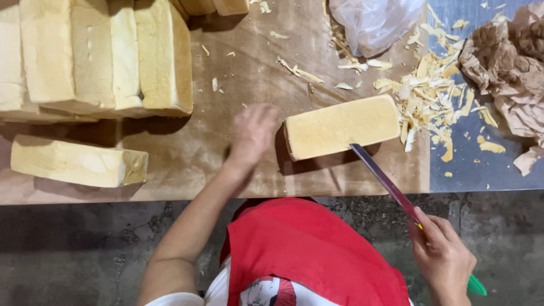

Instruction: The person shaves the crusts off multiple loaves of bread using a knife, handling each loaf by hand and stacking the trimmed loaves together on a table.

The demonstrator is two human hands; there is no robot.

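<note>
1. The bread loaf (340, 126) that we are working on is lying on its side near the middle of the wooden board (198, 164), pale crust facing up.
2. At the far left, we are seeing a stack of trimmed loaves (102, 56) standing together, with 1 single loaf (76, 162) lying below them, well apart from ours.
3. Our left hand (252, 136) is hovering just beside the loaf's left end; it is blurred, so we cannot tell whether it is open or closed.
4. Our right hand (445, 258) is gripping the green handle of a long knife (385, 180), whose tip is touching the loaf's lower right edge.
5. Further right, crust shavings (430, 96) are lying scattered, beside crumpled brown paper (507, 68).
</note>
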